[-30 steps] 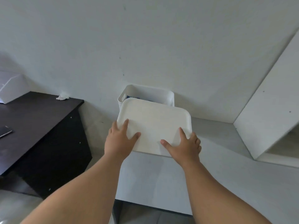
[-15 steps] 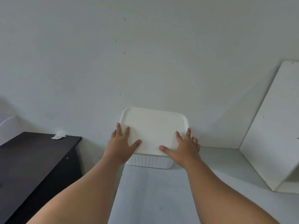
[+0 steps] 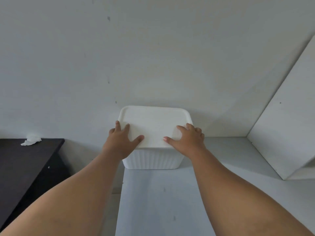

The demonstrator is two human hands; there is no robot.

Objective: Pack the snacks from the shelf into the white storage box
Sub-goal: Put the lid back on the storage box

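Closing step in hand, as judged: lid point(image 3: 154, 126) lying on top of white storage box point(image 3: 153, 159) and covering the whole opening. No snacks to see; presumably inside, hidden under lid. Standing on white bench point(image 3: 162, 201), back of box close to wall point(image 3: 153, 57), maybe touching, hard to tell.

Left grip point(image 3: 121, 140) open, fingers spread flat on left front part of lid, thumb pointing toward middle. Right grip point(image 3: 186, 138) also open, resting on right front part of lid, thumb toward middle, outer fingers reaching the right edge. Nothing held in either, only pressing.

Next move, likely: pushing down evenly along rim until seated all around, then lifting both grips straight up. Back corners of lid not under any grip, so worth checking there.

Edges and room: left side of box right at left edge of white bench, with a drop beside it and dark bench point(image 3: 25, 167) farther left; better no pushing of box to the left. Slanted white panel point(image 3: 281, 125) well apart to right of box. Open room in front of box and to right of it.
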